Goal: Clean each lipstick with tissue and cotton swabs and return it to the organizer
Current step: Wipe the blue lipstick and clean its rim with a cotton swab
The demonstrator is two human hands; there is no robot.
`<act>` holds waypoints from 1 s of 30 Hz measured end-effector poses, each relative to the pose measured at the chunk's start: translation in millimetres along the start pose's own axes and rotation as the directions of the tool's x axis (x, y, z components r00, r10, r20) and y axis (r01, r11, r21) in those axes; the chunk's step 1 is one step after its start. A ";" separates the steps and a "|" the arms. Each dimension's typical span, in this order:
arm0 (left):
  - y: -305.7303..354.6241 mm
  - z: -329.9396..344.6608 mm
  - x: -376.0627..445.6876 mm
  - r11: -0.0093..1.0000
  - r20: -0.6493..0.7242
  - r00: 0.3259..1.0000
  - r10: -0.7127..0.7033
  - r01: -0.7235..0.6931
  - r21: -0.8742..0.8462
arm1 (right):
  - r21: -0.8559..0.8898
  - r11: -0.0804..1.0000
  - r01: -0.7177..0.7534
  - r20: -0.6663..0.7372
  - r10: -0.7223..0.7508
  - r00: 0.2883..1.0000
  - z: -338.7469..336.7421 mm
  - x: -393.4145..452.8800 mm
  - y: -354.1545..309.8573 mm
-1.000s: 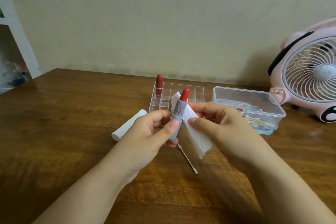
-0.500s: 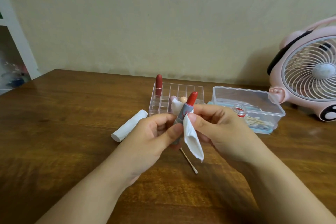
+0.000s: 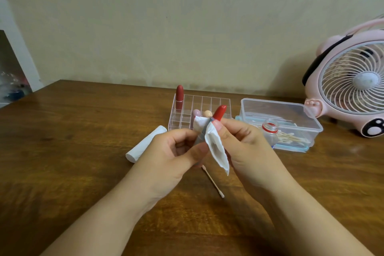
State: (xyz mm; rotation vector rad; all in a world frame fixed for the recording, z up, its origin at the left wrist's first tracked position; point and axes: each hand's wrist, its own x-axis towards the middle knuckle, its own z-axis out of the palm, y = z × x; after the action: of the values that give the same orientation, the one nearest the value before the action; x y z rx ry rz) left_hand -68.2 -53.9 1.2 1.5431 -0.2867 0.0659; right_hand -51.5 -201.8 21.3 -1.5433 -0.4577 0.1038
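Holding the lipstick (image 3: pixel 218 112) up between both hands above the table (image 3: pixel 83 151), the person has its red bullet poking out past the fingertips, tilted toward the right and away. The left hand (image 3: pixel 166 158) curls round the lower barrel, thumb pressed across the front and the other fingers wrapped behind; most of the barrel is hidden inside that grip. The right hand (image 3: pixel 243 143) pinches the tissue (image 3: pixel 216 151) against the barrel just below the bullet, thumb on the near side and index finger curled over the top. The tissue wraps the barrel between the two thumbs, one crumpled corner sticking up beside the left fingertips and a long flap hanging down from the right thumb toward the palm.

Beyond the fingertips stands the organizer (image 3: pixel 203 102), a clear grid. A dark red lipstick (image 3: pixel 179 96) is upright in its far left cell, and two pale rounded caps, one pinkish (image 3: pixel 196 112) and one peach (image 3: pixel 207 113), show in nearer cells just behind the left fingertips. Below the hands, between the wrists, a swab (image 3: pixel 214 183) lies on the table. A white roll (image 3: pixel 145 146) lies to the left of the left-hand knuckles, near them. To the right of the right hand sits a clear box (image 3: pixel 291 108) with more swabs inside, and a small jar (image 3: pixel 270 129) with a red neck just beyond the right knuckles. A pink fan (image 3: pixel 353 81) stands at the far right edge.
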 end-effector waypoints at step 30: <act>5.1 12.2 -7.2 0.926 0.128 0.982 -0.141 0.176 -0.334 | 0.206 0.977 0.060 0.012 -0.064 0.998 6.8 -4.9 -7.4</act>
State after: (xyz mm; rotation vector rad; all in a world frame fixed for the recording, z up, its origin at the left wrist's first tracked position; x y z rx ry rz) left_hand -77.9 -64.8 4.6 1.2169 -0.2381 -0.1838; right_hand -59.9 -197.4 27.1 -1.3247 -0.4939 0.1138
